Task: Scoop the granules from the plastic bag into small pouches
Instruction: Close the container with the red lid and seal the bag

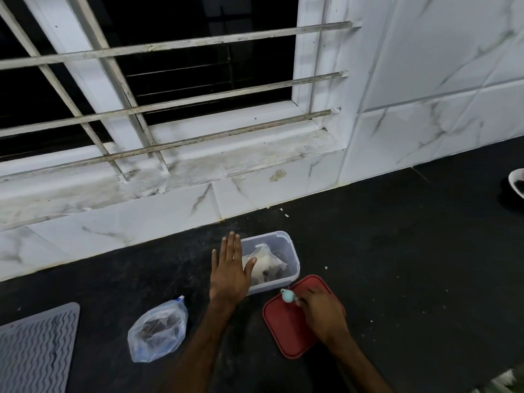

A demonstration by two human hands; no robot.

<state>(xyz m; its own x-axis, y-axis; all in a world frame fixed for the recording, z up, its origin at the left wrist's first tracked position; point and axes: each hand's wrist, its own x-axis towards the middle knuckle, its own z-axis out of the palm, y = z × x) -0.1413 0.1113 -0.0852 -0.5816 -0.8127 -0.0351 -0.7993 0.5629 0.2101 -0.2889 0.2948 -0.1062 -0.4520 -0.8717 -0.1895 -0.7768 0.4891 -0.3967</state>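
Observation:
A clear plastic bag (158, 331) with dark granules sits on the black counter at the lower left. A clear plastic box (286, 252) stands near the wall and holds a whitish pouch (268, 262). My left hand (231, 272) hovers flat with spread fingers over the box's left side, holding nothing. My right hand (323, 314) grips a small light-blue spoon (288, 295), its bowl pointing left. That hand rests over the red lid (283, 326) lying just right of and in front of the box.
A grey ribbed mat (37, 350) lies at the far left edge. A white bowl (517, 182) peeks in at the right edge. White marble tiles and a barred window rise behind the black counter (397, 265).

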